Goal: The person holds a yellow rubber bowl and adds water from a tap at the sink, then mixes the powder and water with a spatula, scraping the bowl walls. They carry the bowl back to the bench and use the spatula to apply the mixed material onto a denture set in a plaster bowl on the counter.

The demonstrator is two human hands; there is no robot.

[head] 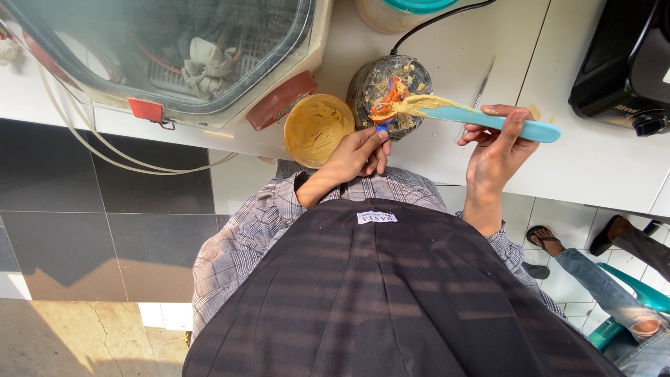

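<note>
A dark apron over a checked shirt filled the nearest part of the view. Beyond it ran a white tiled counter, with dark floor tiles to one side and another person's sandalled foot beside a teal chair at the other.

On the counter stood a blender jar, its inside smeared with orange and tan paste, just beside an empty yellow bowl. A blue spatula lay nearly level across the view, its paste-coated blade over the jar's mouth and its handle pointing away toward the black appliance.

The right hand was closed loosely around the spatula handle, thumb on top. The left hand had its fingers curled against the jar's near side, at its blue base.
</note>
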